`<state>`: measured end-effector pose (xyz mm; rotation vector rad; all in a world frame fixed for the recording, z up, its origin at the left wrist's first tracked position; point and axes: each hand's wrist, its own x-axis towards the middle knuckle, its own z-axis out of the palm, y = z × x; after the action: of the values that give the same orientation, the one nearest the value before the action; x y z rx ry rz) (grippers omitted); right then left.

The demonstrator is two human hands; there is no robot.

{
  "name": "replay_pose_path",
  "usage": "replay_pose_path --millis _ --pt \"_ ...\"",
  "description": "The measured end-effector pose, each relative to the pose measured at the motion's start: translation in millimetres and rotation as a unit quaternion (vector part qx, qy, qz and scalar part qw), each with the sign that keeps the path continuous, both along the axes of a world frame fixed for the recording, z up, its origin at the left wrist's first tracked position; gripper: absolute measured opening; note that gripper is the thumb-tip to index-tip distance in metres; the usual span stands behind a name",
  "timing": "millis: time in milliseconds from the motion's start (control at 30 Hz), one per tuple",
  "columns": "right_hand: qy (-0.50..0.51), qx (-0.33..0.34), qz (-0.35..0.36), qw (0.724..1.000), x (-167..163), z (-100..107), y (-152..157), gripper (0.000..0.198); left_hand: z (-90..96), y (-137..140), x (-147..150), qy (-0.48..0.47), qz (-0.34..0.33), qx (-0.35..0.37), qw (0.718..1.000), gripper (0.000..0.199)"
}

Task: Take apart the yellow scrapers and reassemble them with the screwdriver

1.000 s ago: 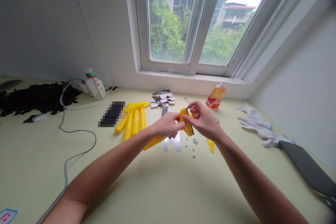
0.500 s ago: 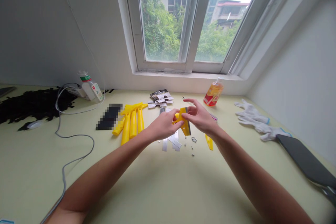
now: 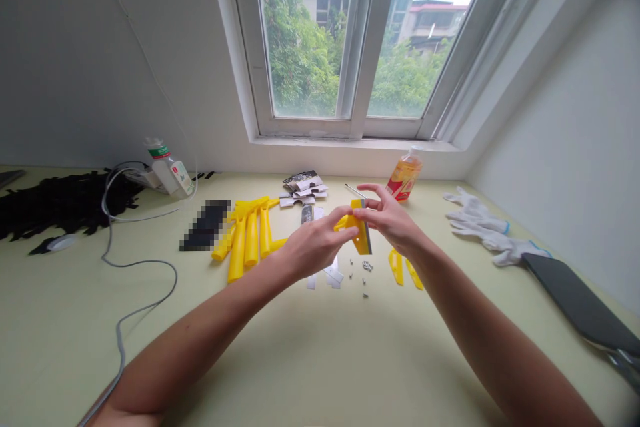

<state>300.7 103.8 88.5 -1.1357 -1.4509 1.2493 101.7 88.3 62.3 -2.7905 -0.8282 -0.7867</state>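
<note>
A yellow scraper [image 3: 361,240] with a dark strip along its right edge is held up over the table between both hands. My left hand [image 3: 317,238] is closed round its handle side, and that handle points left, partly hidden by the hand. With thumb and fingers, my right hand [image 3: 389,215] pinches the upper part of the scraper head. Beneath the hands lie flat metal blades [image 3: 334,275] and several small screws [image 3: 367,266]. Two loose yellow plates [image 3: 397,267] rest beside my right wrist. A screwdriver [image 3: 354,190] lies behind the right hand, partly covered.
Several yellow handles [image 3: 251,240] lie left, beside a pixelated black rectangle [image 3: 209,221]. Cardboard pieces [image 3: 303,185] and an orange drink bottle [image 3: 404,175] stand near the window. White gloves [image 3: 477,219] and a dark flat object [image 3: 575,297] lie right. A grey cable [image 3: 173,280] runs under my left forearm.
The scraper has shifted slightly right and tilted, with both hands still on it. The right hand's grip has changed a little. The second loose yellow plate now shows beside the right forearm.
</note>
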Motion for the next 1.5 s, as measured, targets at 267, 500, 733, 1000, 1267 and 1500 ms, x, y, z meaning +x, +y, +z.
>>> replay_pose_path --millis 267,500,733,1000,1267,1500 --pt "0.002 -0.006 0.011 1.0 1.6 -2.0 0.9 0.065 2.3 0.1 -0.6 0.058 0.024 0.037 0.997 0.027" --pt "0.028 -0.009 0.021 0.999 -1.2 -1.7 -1.0 0.058 5.9 -0.5 -2.4 0.11 0.056 0.065 0.99 0.03" --pt "0.066 -0.03 0.019 0.997 -2.4 -2.7 -1.7 0.051 8.3 1.3 -5.8 0.109 0.056 0.043 0.992 0.042" --pt "0.068 -0.023 0.021 0.997 -0.9 -2.2 -1.9 0.05 11.2 2.9 -6.7 0.083 0.049 0.031 0.995 0.039" --pt "0.059 -0.031 0.013 0.998 0.7 0.3 -2.9 0.051 6.7 5.5 -6.5 0.052 0.023 0.047 0.997 0.035" --pt "0.076 -0.025 0.014 0.997 0.6 0.2 -0.1 0.048 1.6 8.6 -8.3 0.052 0.048 0.058 0.996 0.04"
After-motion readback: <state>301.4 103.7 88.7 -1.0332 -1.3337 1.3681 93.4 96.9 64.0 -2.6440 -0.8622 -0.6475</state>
